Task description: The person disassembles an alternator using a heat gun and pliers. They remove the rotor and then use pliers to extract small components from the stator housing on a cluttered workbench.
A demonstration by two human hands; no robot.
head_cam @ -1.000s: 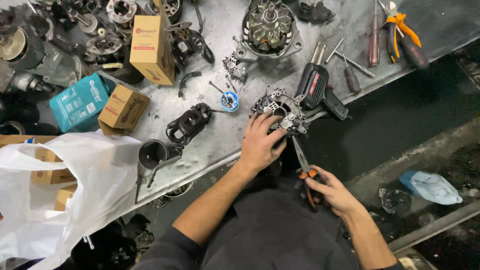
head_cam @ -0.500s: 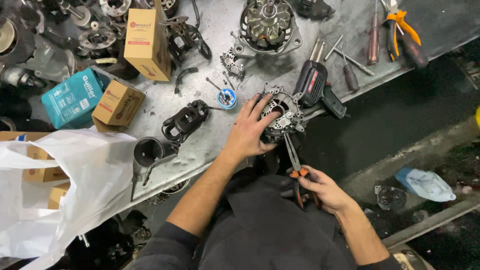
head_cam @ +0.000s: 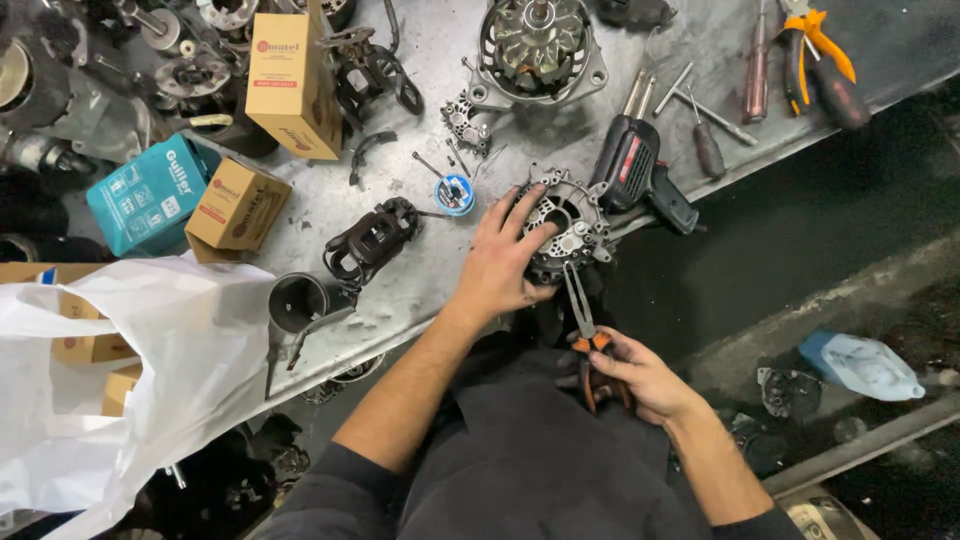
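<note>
Pressing flat, fingers spread, left hand (head_cam: pixel 503 262) on the alternator housing (head_cam: pixel 565 222) at the table (head_cam: pixel 420 285) edge; just below it, right hand (head_cam: pixel 640 375) clamped on orange-handled pliers (head_cam: pixel 585 325), tips touching the housing.

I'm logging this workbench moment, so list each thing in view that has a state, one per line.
Round grey metal alternator housing: flat at the bench edge, pressed by left hand.
Orange-handled needle-nose pliers: gripped by right hand, tip at the housing.
Black soldering gun: lying on its side, unheld.
Tall brown cardboard box: upright, closed.
White plastic bag: open, boxes inside.
</note>
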